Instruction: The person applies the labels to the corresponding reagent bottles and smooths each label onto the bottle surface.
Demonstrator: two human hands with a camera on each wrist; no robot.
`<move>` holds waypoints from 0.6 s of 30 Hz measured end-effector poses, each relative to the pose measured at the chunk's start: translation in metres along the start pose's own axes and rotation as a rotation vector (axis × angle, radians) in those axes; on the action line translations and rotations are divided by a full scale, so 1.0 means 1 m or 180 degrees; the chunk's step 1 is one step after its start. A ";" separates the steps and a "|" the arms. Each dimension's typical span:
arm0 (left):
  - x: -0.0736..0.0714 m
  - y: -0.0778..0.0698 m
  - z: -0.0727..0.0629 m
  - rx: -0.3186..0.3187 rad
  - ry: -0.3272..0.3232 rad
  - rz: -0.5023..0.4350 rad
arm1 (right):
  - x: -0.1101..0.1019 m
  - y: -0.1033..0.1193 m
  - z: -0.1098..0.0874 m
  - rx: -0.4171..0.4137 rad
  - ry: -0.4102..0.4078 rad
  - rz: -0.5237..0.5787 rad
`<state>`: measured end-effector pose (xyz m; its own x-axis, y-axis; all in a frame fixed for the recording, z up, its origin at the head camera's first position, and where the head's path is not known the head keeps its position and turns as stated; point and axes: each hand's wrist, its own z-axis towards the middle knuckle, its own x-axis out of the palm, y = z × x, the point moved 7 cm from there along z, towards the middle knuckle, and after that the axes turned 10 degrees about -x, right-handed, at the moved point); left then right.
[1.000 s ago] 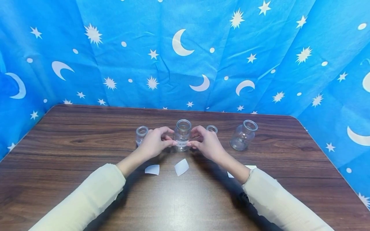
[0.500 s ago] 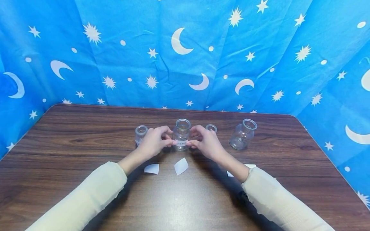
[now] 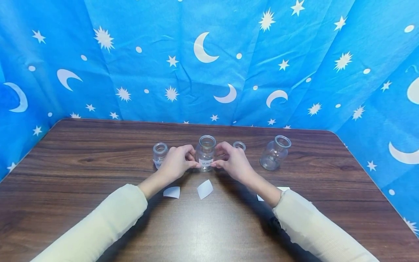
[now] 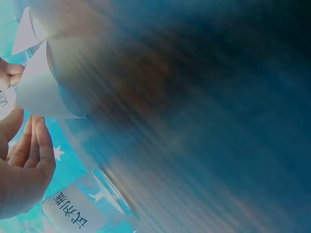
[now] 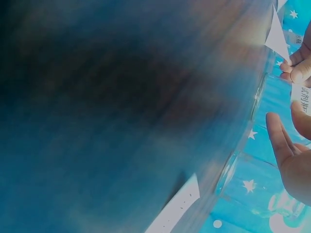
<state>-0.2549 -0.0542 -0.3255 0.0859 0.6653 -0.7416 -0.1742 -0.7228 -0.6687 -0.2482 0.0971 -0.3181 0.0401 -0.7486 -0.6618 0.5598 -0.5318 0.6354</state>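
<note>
A clear glass jar (image 3: 207, 145) stands upright at the middle of the row, a white handwritten label (image 3: 206, 163) across its front. My left hand (image 3: 175, 160) holds the jar's left side, its thumb beside the label's left end. From the right, my right hand (image 3: 236, 162) holds the same jar with its thumb on the label's right end. In the right wrist view the label (image 5: 302, 97) shows between both thumbs. Just left of my left hand is a smaller labelled bottle (image 3: 159, 154), whose writing shows in the left wrist view on its label (image 4: 73, 211).
Another small bottle (image 3: 239, 145) is partly hidden behind my right hand. A wide unlabelled jar (image 3: 274, 155) stands farther right. Curled white paper pieces lie in front, one at left (image 3: 171, 192), one at centre (image 3: 205, 189); more paper (image 3: 284, 188) sits under the right forearm.
My left thumb has slid back from the label's left end, uncovering more of its face. The right hand keeps its place, and the jar has not moved.
</note>
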 end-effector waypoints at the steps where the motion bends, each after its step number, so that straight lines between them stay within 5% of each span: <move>1: 0.000 0.000 0.000 -0.0012 0.0004 -0.0006 | 0.000 0.000 0.000 -0.0010 -0.0009 -0.0022; 13: 0.000 -0.002 -0.002 -0.0035 0.0015 0.0150 | 0.002 0.001 0.000 0.0055 0.0131 -0.0091; 18: 0.000 -0.001 -0.006 -0.0238 0.0147 0.0307 | -0.001 0.005 -0.004 0.0094 0.0346 -0.0134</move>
<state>-0.2489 -0.0541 -0.3253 0.1177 0.5840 -0.8032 -0.1103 -0.7961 -0.5950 -0.2420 0.0965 -0.3161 0.1074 -0.6788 -0.7265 0.5385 -0.5745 0.6164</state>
